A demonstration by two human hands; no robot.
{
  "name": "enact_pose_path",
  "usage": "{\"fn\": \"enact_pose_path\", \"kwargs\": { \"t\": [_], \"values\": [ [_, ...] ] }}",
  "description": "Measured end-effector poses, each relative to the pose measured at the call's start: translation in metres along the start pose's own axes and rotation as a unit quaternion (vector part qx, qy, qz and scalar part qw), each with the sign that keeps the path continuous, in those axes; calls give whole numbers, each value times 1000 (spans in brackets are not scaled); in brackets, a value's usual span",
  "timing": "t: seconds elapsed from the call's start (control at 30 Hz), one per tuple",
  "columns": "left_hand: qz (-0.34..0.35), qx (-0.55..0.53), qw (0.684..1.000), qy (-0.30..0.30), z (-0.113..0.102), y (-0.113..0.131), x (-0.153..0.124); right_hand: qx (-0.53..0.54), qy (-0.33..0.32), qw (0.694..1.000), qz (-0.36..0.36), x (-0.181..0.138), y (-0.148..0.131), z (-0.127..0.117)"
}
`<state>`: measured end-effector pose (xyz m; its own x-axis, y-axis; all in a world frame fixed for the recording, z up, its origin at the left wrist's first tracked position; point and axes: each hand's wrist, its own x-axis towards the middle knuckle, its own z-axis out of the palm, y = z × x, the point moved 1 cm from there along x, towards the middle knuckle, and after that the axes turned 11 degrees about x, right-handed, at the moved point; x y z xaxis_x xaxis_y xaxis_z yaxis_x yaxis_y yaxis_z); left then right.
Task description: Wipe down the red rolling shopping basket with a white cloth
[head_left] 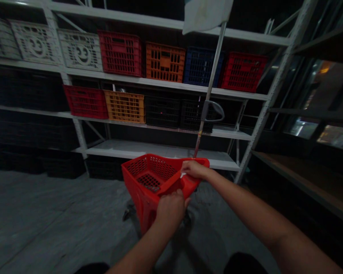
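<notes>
A red plastic shopping cart [140,201] on wheels stands in front of me, its perforated basket facing up. My left hand [173,207] is closed over the cart's near rim, with the fingers curled over the edge. Further along, my right hand [192,169] presses closed fingers on the cart's top near its right corner. A small white scrap [183,175], like a wipe or cloth, shows under those fingers; most of it is hidden. Behind the cart's right corner rises a metal pole [214,72] with a grey loop handle [214,111] and a whitish flag-like sheet [207,15] at the top.
White metal shelving [160,83] spans the back, holding red, orange, yellow, blue, black and white crates, such as an orange crate [165,62]. Darker shelves [305,179] stand close on the right. Grey concrete floor [60,220] extends to the left. Dark crates [61,165] sit low at left.
</notes>
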<state>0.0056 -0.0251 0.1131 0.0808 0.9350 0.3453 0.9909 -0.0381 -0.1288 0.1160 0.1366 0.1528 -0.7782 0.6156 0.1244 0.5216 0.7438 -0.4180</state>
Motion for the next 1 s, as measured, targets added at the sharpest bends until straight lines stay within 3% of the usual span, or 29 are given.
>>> {"fn": "enact_pose_path", "kwargs": {
  "t": [0.13,0.27,0.37,0.6,0.73,0.87,0.93,1.0],
  "values": [
    [0,1,1000,1,2,0,0,-24,-121,990,74,22,2,-11],
    [-6,-1,1000,-5,3,-3,2,25,-255,966,43,39,-25,10],
    [-9,-2,1000,-20,-1,-8,0,31,-278,959,36,42,-37,17],
    [-11,-7,999,-36,-7,-24,-5,-39,-140,984,101,26,3,-28],
    [-8,-3,999,-37,-2,-31,-5,-92,-40,983,152,7,20,-37],
    [3,17,1000,-20,3,-40,-5,-127,70,969,199,-24,25,-23],
    [8,29,999,-14,5,-45,-4,-107,176,958,200,-40,19,-6],
    [17,39,999,-6,6,-48,-4,-45,298,940,157,-53,2,18]
  ]
}}
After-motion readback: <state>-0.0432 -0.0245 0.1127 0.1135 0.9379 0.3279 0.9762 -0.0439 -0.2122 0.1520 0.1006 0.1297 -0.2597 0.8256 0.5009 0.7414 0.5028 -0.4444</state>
